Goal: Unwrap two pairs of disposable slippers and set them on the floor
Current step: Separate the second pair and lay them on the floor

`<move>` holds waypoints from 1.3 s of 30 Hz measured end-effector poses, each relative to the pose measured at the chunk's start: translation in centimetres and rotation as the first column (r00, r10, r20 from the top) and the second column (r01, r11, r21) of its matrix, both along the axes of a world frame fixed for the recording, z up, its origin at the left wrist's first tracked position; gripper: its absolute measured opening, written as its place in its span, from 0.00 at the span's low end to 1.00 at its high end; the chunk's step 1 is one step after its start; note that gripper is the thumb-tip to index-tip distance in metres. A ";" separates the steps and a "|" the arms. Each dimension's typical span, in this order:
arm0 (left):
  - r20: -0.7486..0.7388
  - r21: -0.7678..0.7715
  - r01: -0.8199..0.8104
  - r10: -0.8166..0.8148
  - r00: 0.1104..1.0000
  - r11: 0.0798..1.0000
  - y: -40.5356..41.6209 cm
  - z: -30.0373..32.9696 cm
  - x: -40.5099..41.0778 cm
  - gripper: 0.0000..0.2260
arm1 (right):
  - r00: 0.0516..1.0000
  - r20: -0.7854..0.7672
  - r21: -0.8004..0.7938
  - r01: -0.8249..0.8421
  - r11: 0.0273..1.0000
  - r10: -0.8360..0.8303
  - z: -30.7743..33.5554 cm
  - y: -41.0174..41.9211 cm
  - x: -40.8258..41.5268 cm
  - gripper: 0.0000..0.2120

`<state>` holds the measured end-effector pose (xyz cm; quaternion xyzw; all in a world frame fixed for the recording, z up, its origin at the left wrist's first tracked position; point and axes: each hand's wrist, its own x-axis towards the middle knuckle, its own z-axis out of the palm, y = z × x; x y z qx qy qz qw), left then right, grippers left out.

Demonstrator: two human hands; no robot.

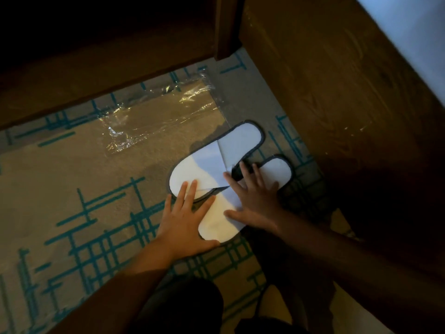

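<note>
Two white disposable slippers with dark edging lie side by side on the patterned carpet (72, 169), toes toward me. The farther slipper (231, 150) runs diagonally up to the right. The nearer slipper (216, 220) partly overlaps it and its heel (277, 172) shows past my fingers. My left hand (185, 220) lies flat with spread fingers on the toe ends of both. My right hand (252, 194) rests flat across the nearer slipper's middle. An empty clear plastic wrapper (159, 116) lies flat on the carpet beyond them. No second pair is in view.
A dark wooden furniture panel (108, 51) runs along the far side, with a post (228, 27) at its corner. Another wooden panel (337, 80) stands at the right, close to the slippers. My dark-clothed knees (192, 307) are at the bottom.
</note>
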<state>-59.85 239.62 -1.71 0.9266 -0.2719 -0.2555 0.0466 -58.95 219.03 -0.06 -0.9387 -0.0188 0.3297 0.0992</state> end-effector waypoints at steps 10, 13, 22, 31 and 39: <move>0.076 -0.034 0.119 -0.116 0.990 0.992 0.7 -0.2 4.2 0.45 | 0.994 -0.030 0.050 0.102 0.994 -0.101 -0.6 0.7 2.4 0.46; 0.052 -0.029 0.129 -0.127 0.991 0.991 0.6 -0.2 5.2 0.46 | 0.995 -0.005 0.053 0.097 0.994 -0.097 -0.8 0.5 2.9 0.44; 0.002 -0.025 0.139 -0.139 0.990 0.990 0.5 -0.3 7.0 0.47 | 0.993 0.075 0.025 0.089 0.996 -0.090 -0.9 0.4 3.9 0.42; 0.008 0.019 0.157 -0.157 0.988 0.987 -0.3 -0.2 8.5 0.46 | 0.990 0.087 0.024 0.106 0.994 -0.107 -0.7 -0.5 5.3 0.42; 0.020 0.010 0.169 -0.170 0.985 0.985 -0.6 -0.2 8.9 0.45 | 0.992 0.079 -0.009 0.101 0.995 -0.100 -0.7 -1.0 5.6 0.42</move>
